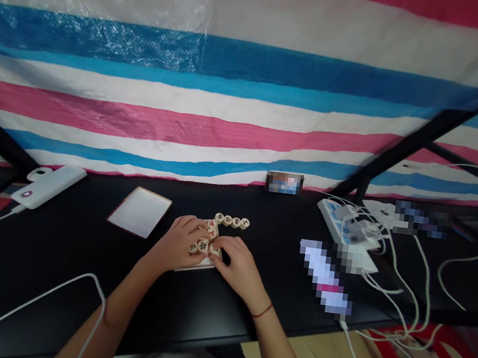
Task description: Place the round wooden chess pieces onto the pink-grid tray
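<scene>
I log my left hand (178, 245) and right hand (239, 267), both spread, resting on chess pieces (203, 246). White tray (139, 211) left of the pieces.

The left hand (177, 244) and right hand (237, 266) rest on round xiangqi pieces (203, 246) atop a white lid (194, 267).

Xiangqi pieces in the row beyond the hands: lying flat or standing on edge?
Lying flat: the four cream discs show their round carved faces upward, just past the left hand.
</scene>
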`<state>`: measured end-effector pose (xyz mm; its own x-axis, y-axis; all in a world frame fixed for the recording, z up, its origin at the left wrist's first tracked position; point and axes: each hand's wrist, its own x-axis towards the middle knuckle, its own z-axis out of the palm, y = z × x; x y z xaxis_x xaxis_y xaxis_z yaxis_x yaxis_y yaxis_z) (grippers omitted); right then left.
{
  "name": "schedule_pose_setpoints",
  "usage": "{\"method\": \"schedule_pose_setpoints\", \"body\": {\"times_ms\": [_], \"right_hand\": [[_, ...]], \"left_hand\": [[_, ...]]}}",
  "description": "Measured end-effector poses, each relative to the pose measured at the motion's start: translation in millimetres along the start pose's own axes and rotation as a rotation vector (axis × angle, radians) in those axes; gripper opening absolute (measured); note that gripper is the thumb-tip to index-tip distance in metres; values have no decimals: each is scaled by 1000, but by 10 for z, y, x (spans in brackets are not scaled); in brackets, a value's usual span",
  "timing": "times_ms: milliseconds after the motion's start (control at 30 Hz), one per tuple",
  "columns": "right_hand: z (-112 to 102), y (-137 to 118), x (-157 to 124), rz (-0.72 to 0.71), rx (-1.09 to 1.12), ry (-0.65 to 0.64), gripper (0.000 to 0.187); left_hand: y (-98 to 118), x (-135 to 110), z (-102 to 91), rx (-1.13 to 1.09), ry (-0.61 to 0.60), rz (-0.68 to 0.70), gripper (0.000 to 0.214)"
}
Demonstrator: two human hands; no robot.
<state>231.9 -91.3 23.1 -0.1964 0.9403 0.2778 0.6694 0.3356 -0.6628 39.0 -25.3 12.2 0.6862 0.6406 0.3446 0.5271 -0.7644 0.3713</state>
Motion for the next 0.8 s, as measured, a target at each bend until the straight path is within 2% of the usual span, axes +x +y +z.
{"method": "schedule_pose_setpoints", "body": {"times_ms": [67, 167, 367, 567, 700, 800], "right_hand": [[2, 7, 26, 3, -76, -45, 12], [-5, 27, 76, 17, -135, -91, 13], [14, 44, 201, 17, -161, -173, 17], [49, 98, 206, 17, -83, -154, 15], [-87, 137, 248, 17, 11, -124, 11], [-213, 186, 423, 38, -88, -50, 20]], "left_hand": [[-52, -39, 5, 16, -9, -24, 47], [-93, -85, 71, 47, -55, -74, 61], [-71, -104, 151, 98, -101, -217, 67], [-120, -69, 137, 78, -97, -212, 67], [-160, -59, 163, 71, -80, -209, 67], [-177, -64, 185, 59, -71, -199, 69]]}}
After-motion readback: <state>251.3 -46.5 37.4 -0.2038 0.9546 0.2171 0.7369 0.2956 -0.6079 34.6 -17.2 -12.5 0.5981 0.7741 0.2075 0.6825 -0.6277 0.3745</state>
